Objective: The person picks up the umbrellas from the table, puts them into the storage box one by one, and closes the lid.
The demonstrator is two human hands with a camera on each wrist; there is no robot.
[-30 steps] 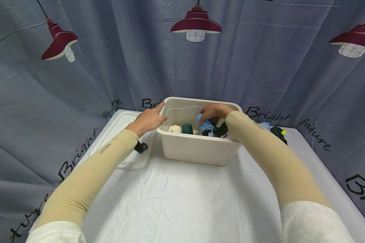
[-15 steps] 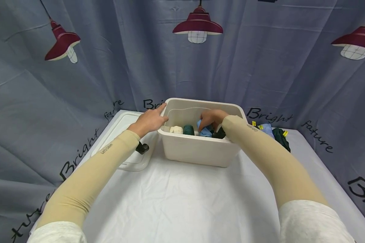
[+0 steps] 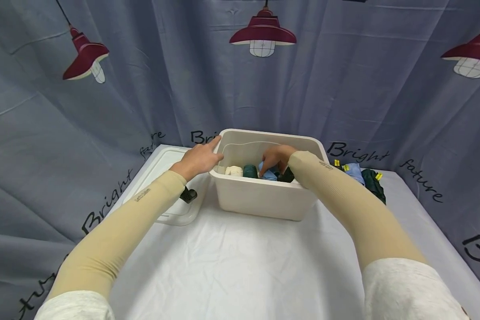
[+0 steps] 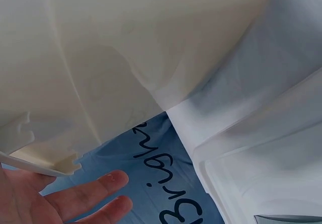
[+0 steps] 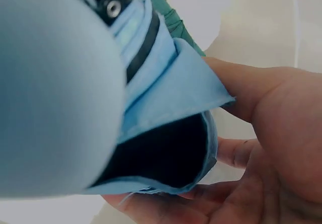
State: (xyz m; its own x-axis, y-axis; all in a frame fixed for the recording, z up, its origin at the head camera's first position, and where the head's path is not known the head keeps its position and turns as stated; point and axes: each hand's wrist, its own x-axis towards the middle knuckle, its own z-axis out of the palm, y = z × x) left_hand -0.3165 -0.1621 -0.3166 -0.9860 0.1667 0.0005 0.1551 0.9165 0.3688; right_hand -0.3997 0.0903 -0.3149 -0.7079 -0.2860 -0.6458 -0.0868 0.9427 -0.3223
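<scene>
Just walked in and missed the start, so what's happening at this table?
A person is working in a white plastic bin on a cloth-covered table. The left hand rests on the bin's left rim with straight fingers. The right hand is down inside, holding a light blue cloth beside a rolled cream piece and a dark green one. The lid lies to the left.

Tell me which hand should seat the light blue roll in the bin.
Right. The right hand is already inside the bin, gripping the light blue roll. The left hand rests open on the rim, probably steadying it.
</scene>
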